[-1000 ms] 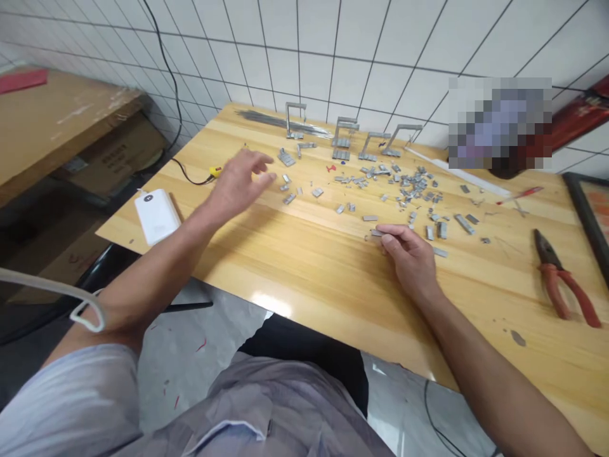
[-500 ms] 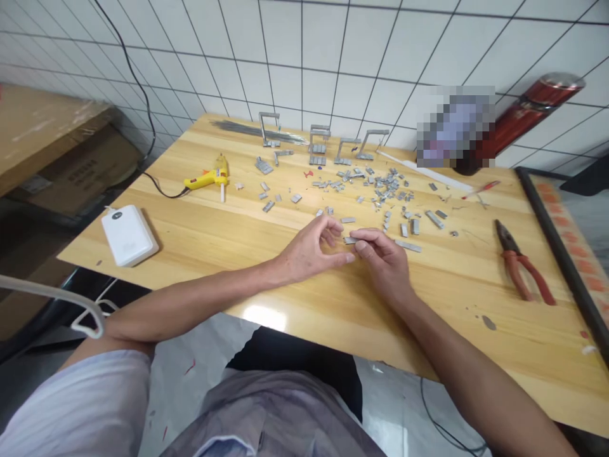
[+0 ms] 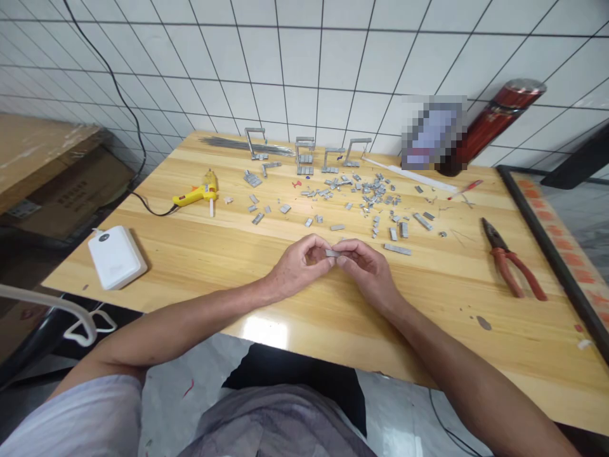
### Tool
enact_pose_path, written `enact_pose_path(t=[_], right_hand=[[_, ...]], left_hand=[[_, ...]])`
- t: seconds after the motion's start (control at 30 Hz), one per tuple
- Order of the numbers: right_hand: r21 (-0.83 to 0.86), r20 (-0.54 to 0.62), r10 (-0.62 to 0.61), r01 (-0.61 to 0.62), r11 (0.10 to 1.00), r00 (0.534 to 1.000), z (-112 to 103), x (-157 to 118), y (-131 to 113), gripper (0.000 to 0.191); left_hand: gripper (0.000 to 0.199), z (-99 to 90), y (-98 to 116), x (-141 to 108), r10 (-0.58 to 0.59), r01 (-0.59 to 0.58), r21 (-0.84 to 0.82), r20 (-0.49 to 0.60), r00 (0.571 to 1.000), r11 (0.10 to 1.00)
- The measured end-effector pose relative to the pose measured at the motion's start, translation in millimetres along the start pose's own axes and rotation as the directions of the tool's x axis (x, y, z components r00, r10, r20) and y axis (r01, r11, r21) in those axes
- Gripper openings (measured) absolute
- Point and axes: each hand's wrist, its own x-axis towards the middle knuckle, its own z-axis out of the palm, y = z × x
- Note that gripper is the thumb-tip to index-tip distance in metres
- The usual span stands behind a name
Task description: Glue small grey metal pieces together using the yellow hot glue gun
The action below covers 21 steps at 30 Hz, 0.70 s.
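Note:
Between my two hands is a small flat grey piece (image 3: 332, 253), held above the front middle of the wooden table (image 3: 190, 254). My left hand (image 3: 301, 265) pinches its left end between thumb and fingers. The right end is pinched by my right hand (image 3: 368, 268), whose fingertips touch those of the left. Beyond the hands lie many loose grey pieces (image 3: 375, 190), and a longer grey strip (image 3: 397, 249) rests just past my right hand. Several small grey frames (image 3: 304, 155) stand along the back.
A yellow glue gun (image 3: 196, 194) and a white power bank (image 3: 117, 257) lie on the left. Red-handled pliers (image 3: 510, 260) are on the right. A red flask (image 3: 495, 127) leans at the back right, near a black-edged frame (image 3: 547, 247).
My left hand has closed its fingers on the grey piece, which only the right hand held before. Both hands have come together, and the camera view has shifted.

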Motion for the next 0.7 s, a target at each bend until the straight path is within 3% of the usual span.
enact_pose_path(t=[0.2,0.4,0.57,0.7], right_hand=[[-0.016,0.019,0.045,-0.045,0.999,0.999,-0.2,1.1,-3.5,0.033],[0.075,0.036,0.106,-0.108,0.991,0.994,-0.2,5.7,-3.7,0.032],[0.097,-0.052,0.097,-0.091,0.991,0.994,-3.8,10.4,-0.1,0.028],[0.145,-0.11,0.101,-0.085,0.986,0.989,-8.3,15.5,4.4,0.033]], left_hand=[[0.028,-2.2,1.3,5.9,-0.019,0.017,0.078,0.022,1.0,0.997],[0.038,-0.6,4.0,9.8,-0.027,0.026,0.1,0.01,1.0,0.995],[0.041,-2.6,3.5,18.4,-0.061,0.056,0.073,0.061,0.996,0.996],[0.041,-7.3,0.2,33.5,-0.033,0.023,0.153,0.062,0.998,0.988]])
